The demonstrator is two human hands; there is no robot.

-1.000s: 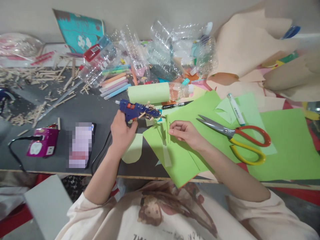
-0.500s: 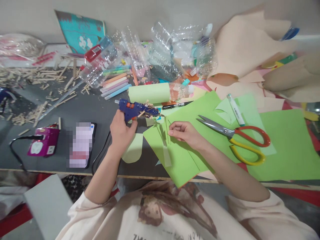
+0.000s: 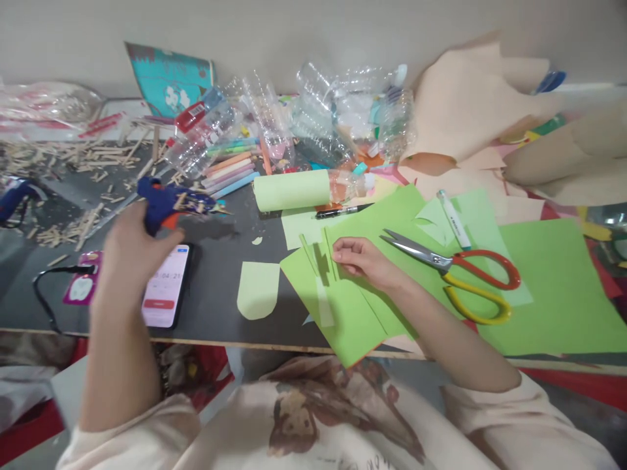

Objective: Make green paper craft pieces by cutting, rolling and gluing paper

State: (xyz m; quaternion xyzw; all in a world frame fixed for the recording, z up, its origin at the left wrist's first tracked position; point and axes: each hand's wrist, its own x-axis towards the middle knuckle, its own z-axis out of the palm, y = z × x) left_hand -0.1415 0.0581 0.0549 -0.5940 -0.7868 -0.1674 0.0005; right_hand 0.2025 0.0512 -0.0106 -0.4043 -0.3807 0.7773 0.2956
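My left hand (image 3: 125,251) is wrapped round the handle of a blue glue gun (image 3: 160,201), raised over the table beside the phone (image 3: 165,287). Bits of wood cling about its nozzle, which points right. In my right hand (image 3: 360,261), thumb and fingers pinch a thin green paper strip (image 3: 330,254), standing on edge above the bright green sheet (image 3: 355,326). A second folded paper strip (image 3: 308,253) stands just left of it. To the left lies a pale green round-ended paper piece (image 3: 258,290).
Scissors (image 3: 443,261) with red and yellow handles and a marker (image 3: 453,219) lie right of my right hand. Behind are a paper-wrapped bottle (image 3: 294,190), a black pen (image 3: 343,211) and clear plastic bottles (image 3: 318,117). Wood sticks (image 3: 98,156) litter the left side.
My left hand has carried the glue gun leftward, away from the paper strip, to above the phone. My right hand keeps its pinch on the strip in nearly the same place.
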